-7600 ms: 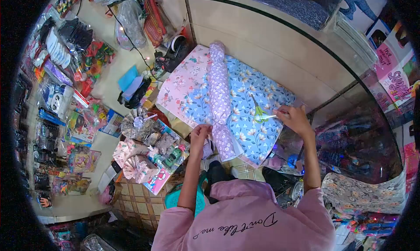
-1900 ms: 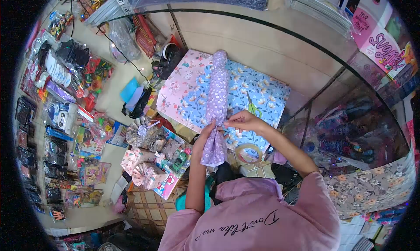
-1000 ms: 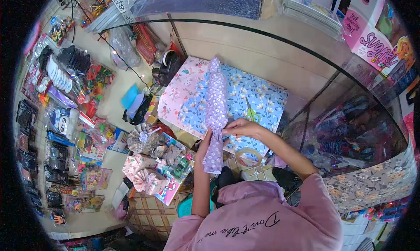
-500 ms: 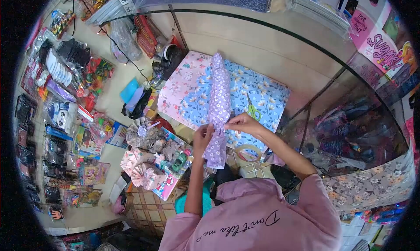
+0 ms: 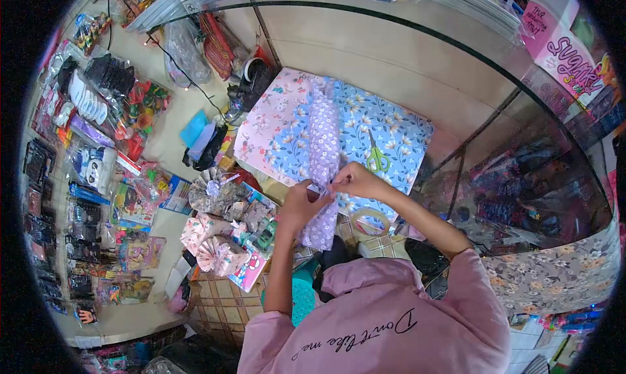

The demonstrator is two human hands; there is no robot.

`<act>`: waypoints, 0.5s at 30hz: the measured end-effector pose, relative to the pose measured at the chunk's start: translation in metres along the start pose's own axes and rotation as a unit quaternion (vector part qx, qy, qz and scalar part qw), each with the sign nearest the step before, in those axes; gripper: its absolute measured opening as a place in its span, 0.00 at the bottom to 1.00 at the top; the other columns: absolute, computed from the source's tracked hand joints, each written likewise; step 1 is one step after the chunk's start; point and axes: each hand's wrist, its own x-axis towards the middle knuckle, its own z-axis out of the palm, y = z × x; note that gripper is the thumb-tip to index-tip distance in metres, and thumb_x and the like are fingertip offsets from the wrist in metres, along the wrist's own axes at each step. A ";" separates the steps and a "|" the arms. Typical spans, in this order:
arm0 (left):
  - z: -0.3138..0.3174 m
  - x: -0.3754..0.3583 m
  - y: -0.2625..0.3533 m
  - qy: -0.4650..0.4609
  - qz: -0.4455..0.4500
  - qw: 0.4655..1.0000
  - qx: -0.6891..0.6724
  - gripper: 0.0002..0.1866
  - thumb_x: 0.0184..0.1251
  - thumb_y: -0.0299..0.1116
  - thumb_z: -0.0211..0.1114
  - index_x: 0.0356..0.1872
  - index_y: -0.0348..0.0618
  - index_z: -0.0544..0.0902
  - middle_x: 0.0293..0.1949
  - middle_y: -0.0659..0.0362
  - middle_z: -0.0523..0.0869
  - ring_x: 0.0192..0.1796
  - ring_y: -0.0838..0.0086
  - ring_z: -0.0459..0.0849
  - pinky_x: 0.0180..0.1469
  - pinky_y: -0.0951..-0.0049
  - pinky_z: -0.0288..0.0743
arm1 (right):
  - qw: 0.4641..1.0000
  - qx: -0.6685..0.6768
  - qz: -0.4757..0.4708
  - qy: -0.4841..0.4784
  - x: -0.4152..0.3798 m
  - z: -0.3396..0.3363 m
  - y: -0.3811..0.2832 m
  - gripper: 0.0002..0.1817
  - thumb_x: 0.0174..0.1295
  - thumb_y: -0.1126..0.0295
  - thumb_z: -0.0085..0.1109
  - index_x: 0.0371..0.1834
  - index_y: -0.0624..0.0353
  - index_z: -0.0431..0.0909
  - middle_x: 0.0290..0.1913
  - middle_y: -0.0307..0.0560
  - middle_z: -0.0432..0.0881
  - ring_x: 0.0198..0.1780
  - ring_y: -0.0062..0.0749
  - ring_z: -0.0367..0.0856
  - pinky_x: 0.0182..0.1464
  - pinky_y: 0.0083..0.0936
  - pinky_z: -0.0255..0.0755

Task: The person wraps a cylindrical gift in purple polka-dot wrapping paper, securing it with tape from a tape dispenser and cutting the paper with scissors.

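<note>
A long parcel in lilac floral wrapping paper [image 5: 323,139] lies lengthwise in front of me, its lower end flaring toward my body. My left hand [image 5: 302,206] is closed around the gathered neck of the paper from the left. At the same neck, my right hand [image 5: 353,181] pinches with thumb and forefinger from the right; whether it holds paper or a thin tie is too small to make out. Beneath the parcel are blue floral sheets [image 5: 401,129] and a pink floral sheet [image 5: 270,123]. Green-handled scissors [image 5: 377,159] rest on the blue sheet, right of the parcel.
A roll of tape [image 5: 370,222] sits near the sheets' front edge. Wrapped gifts [image 5: 222,255] with paper fans are at the left. Packaged goods [image 5: 85,211] line the left side. A glass panel edge [image 5: 450,48] curves across the back and right.
My left hand has shifted a little and turned, its fingers now reaching across the neck toward my right hand. The parcel's upper part has tilted slightly lower.
</note>
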 end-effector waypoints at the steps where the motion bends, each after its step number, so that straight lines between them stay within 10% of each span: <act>1: 0.000 0.000 -0.001 0.005 0.008 1.000 -0.022 0.24 0.50 0.40 0.73 0.39 0.28 0.77 0.26 0.47 0.85 0.27 0.67 0.85 0.32 0.72 0.77 | 0.999 0.032 0.024 -0.011 0.000 0.001 0.000 0.13 0.55 0.59 0.65 0.26 0.60 0.84 0.18 0.34 0.77 0.18 0.14 0.69 0.20 0.15 0.62; 15: 0.012 0.002 -0.020 0.051 0.024 0.990 -0.129 0.31 0.47 0.30 0.73 0.52 0.25 0.72 0.29 0.52 0.84 0.31 0.76 0.82 0.35 0.76 0.76 | 0.983 0.142 0.078 -0.089 0.000 -0.007 0.006 0.13 0.55 0.61 0.66 0.35 0.59 0.85 0.25 0.35 0.80 0.21 0.15 0.71 0.24 0.15 0.65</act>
